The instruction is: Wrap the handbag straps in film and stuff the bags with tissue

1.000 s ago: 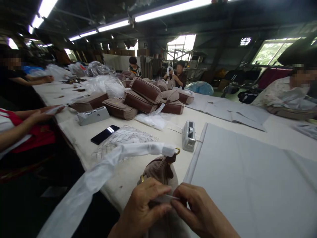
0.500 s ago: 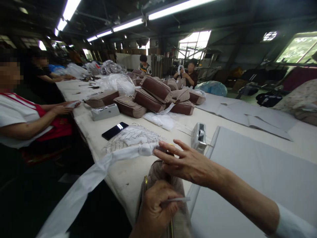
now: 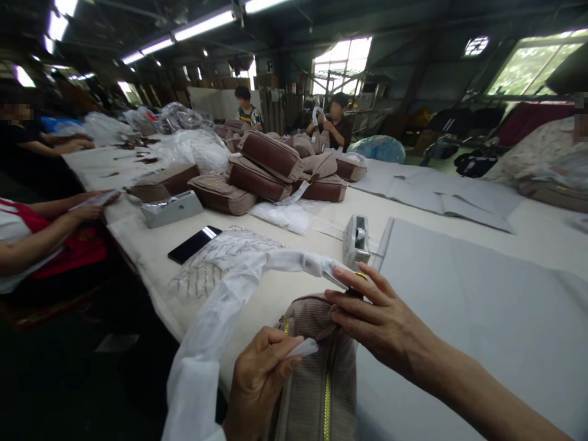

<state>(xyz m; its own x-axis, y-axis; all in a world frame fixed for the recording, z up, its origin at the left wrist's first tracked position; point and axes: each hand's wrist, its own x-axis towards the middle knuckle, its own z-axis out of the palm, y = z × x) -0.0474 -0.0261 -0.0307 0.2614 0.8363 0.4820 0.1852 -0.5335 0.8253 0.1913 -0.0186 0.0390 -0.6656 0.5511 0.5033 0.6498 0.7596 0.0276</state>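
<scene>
A brown ribbed-fabric bag point(image 3: 312, 380) with a yellow zip stands upright in front of me at the table's edge. Its strap point(image 3: 243, 275), wrapped in white paper, arches from the bag's far end down to the lower left. My right hand point(image 3: 386, 331) grips the bag's far end beside a gold ring point(image 3: 361, 276), its fingers partly stretched; the thumb is hidden. Between thumb and fingers, my left hand point(image 3: 261, 373) pinches a small translucent whitish strip point(image 3: 303, 349) over the bag's near side.
A tape dispenser point(image 3: 356, 239) stands beyond my right hand, near large grey sheets point(image 3: 459, 306). A phone point(image 3: 195, 244), clear plastic packing point(image 3: 220, 260) and a grey box point(image 3: 172, 208) lie to the left. Several brown bags point(image 3: 271, 156) are piled behind. Co-workers sit around the table.
The view has swung to the right. My left hand has turned, so the strip shows more clearly. The wrapped strap now arches higher, and more of the bag and its zip is visible.
</scene>
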